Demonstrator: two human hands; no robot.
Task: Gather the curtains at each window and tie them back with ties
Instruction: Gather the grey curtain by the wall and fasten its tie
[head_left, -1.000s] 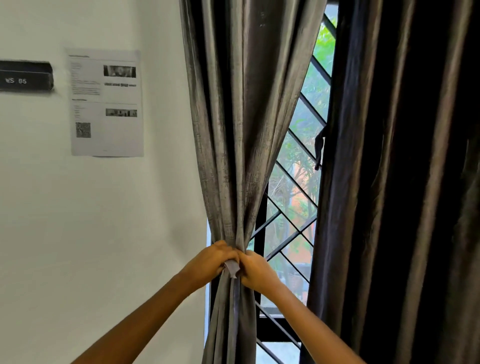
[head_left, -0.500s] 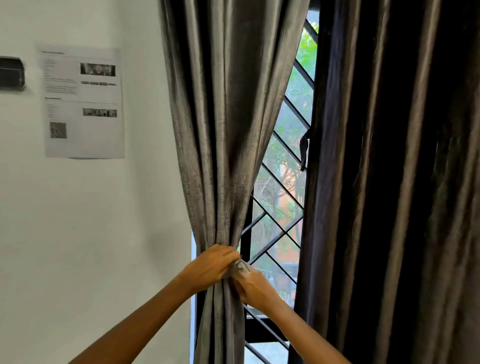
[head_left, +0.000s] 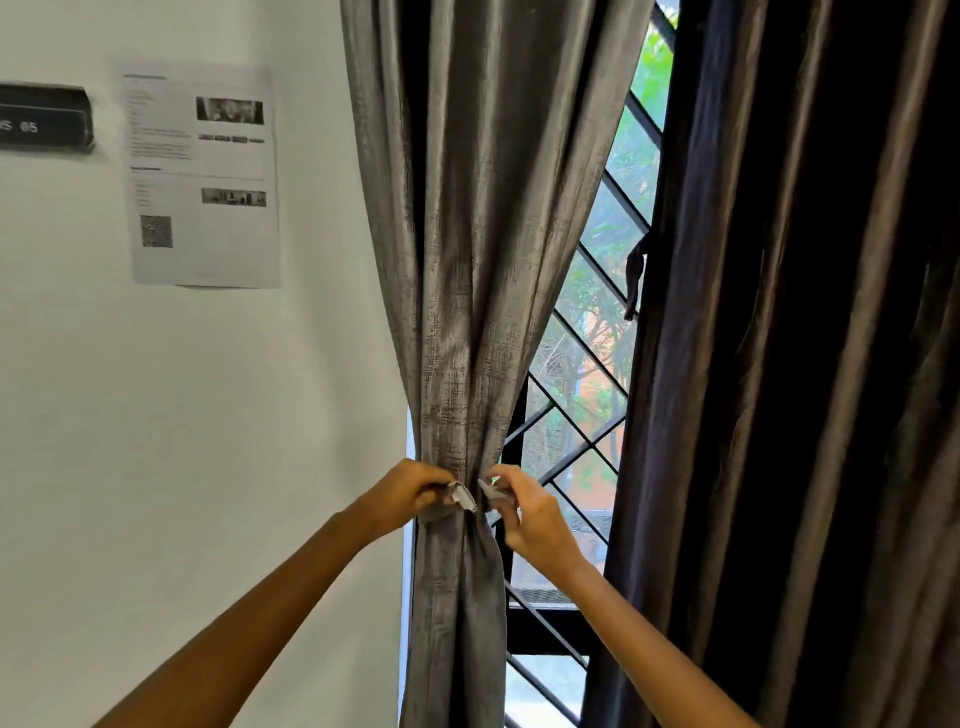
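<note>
Now we see two curtains: one dark curtain (head_left: 789, 364) hangs loose, one grey curtain (head_left: 467, 260) is bunched by the wall. Our left hand (head_left: 405, 493) and right hand (head_left: 530, 519) each pinch one end of one tie (head_left: 462, 496). Next, we think, join the ends.

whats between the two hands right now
In the head view, the gathered grey curtain sits between the left hand and right hand, each pinching one end of the tie.
</note>
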